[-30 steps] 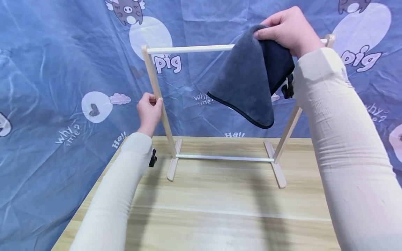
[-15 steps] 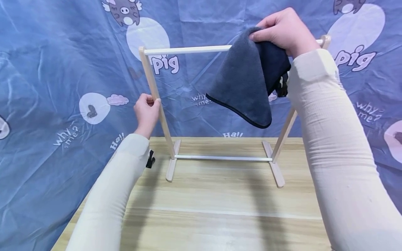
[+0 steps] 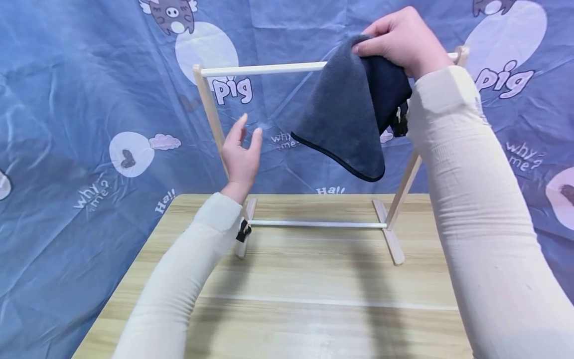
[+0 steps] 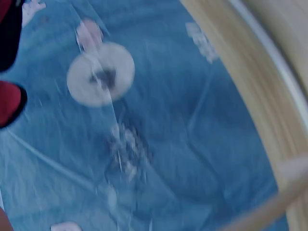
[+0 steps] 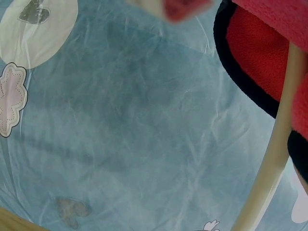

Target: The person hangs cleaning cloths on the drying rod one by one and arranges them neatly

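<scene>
In the head view a dark grey cloth with black edging hangs at the top rod of a small wooden rack. My right hand pinches it near its upper fold, thumb on the near side. The right wrist view shows the cloth as red, with the rod running between its two sides. My left hand is in front of the rack's left post, thumb and fingers spread and holding nothing. A black-edged piece of cloth shows at the left edge of the left wrist view.
The rack's lower rod joins two flat feet, the right foot among them, on a wooden table. A blue printed curtain hangs behind and to the left.
My left hand has let go of the left post and moved right, its fingers spreading. My right hand still pinches the cloth at about the same place. The head view has shifted slightly.
</scene>
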{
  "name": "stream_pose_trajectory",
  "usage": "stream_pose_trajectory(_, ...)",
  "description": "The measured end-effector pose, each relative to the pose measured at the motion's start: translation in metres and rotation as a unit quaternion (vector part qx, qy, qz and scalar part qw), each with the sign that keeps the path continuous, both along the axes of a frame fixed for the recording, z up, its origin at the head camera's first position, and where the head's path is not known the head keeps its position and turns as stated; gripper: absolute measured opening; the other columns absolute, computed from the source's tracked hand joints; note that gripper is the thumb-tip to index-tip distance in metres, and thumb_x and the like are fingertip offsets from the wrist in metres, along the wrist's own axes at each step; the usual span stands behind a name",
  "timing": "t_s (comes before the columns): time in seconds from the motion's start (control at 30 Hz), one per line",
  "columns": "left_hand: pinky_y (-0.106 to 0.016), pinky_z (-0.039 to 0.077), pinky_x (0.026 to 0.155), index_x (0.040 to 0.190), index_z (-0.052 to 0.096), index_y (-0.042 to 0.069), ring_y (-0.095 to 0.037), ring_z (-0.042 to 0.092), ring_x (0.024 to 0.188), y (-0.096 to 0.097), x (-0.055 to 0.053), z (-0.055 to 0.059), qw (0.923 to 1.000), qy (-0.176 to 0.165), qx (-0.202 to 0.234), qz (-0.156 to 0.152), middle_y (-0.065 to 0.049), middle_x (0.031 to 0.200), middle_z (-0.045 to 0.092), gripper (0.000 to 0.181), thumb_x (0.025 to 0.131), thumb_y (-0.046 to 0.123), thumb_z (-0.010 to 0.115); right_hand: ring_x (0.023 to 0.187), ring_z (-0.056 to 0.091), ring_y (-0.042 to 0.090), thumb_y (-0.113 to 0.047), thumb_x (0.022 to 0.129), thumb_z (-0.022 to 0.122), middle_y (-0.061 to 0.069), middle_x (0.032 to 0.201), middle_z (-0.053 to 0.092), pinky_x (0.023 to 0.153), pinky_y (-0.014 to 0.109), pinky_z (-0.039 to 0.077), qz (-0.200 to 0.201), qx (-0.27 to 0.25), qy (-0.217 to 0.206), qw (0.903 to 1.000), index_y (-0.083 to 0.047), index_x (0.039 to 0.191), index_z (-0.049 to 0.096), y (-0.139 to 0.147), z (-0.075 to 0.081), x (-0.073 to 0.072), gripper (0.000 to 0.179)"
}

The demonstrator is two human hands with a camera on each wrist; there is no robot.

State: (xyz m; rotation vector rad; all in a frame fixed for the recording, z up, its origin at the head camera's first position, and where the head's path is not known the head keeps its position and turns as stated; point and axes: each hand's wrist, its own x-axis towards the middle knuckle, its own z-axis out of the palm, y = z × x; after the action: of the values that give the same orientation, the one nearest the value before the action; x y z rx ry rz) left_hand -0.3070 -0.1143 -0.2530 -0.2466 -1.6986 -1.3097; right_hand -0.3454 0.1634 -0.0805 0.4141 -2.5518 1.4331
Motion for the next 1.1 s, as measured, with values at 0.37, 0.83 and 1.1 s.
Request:
stream_pose_trajectory(0.37,-0.026,0.047,0.091,0.116,0.059,-0.002,-0.020,0.060,0.102,0.042,0.004,-0.007,0.9760,-0.094,0.124,-0.153,-0.018,0.117,0.059,0.039,0.080,0.008,0.067,0.048,0.052,0.007,-0.022,0.071,0.076,-0.011,0.058,0.059,0.045,0.018,0.046,-0.003,0.000,0.006,1.0000,-0.010,0.082,0.071,0.000,0.001,0.000,0.018)
stream_pose_trajectory(0.83,-0.025,0.043,0.096,0.125,0.051,-0.001,-0.018,0.052,0.116,0.068,0.000,-0.012,0.9520,-0.139,0.155,-0.224,-0.018,0.127,0.051,0.052,0.077,0.007,0.070,0.064,0.047,0.013,-0.028,0.071,0.076,-0.012,0.063,0.058,0.051,0.020,0.041,-0.018,0.026,0.028,0.9991,-0.015,0.079,0.070,0.001,0.000,0.001,0.017)
stream_pose_trajectory(1.1,-0.019,0.047,0.089,0.118,0.056,-0.005,-0.016,0.057,0.107,0.078,-0.001,-0.012,0.9477,-0.120,0.174,-0.239,-0.022,0.118,0.057,0.045,0.075,-0.001,0.069,0.069,0.047,0.013,-0.027,0.073,0.074,-0.012,0.066,0.057,0.058,0.023,0.040,-0.015,0.030,0.034,0.9989,-0.014,0.081,0.070,0.000,-0.001,0.003,0.015)
